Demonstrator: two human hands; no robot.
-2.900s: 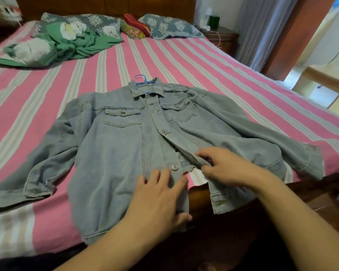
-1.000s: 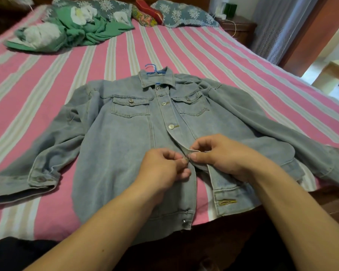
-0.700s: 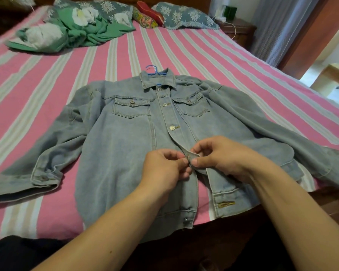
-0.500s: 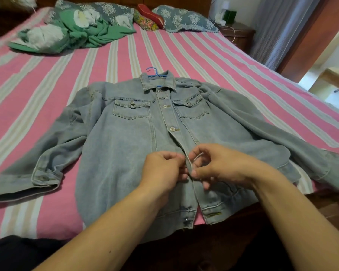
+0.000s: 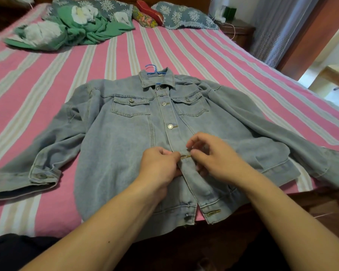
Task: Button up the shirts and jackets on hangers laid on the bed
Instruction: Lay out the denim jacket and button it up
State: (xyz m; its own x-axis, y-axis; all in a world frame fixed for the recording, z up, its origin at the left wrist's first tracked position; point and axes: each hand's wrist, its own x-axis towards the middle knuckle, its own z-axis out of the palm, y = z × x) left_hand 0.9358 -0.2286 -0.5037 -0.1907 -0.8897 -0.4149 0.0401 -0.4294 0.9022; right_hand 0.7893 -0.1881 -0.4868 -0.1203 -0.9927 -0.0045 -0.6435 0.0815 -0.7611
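Two hands fasten the lower front of a denim jacket (image 5: 125, 153) lying flat on a pink striped bed (image 5: 204, 55).

Half a second ago the right front panel gaped away from the left; now the two edges overlap, so this button looks nearly through. The left hand (image 5: 160, 165) pinches the placket at the buttonhole (image 5: 185, 156); the right hand (image 5: 209, 155) pinches the panel just beside it (the button itself is hidden). Above the hands, three buttons are closed; below, the hem button (image 5: 187, 215) is unfastened. Pale, faded denim, sleeves spread, blue hanger (image 5: 152, 69) at the collar.
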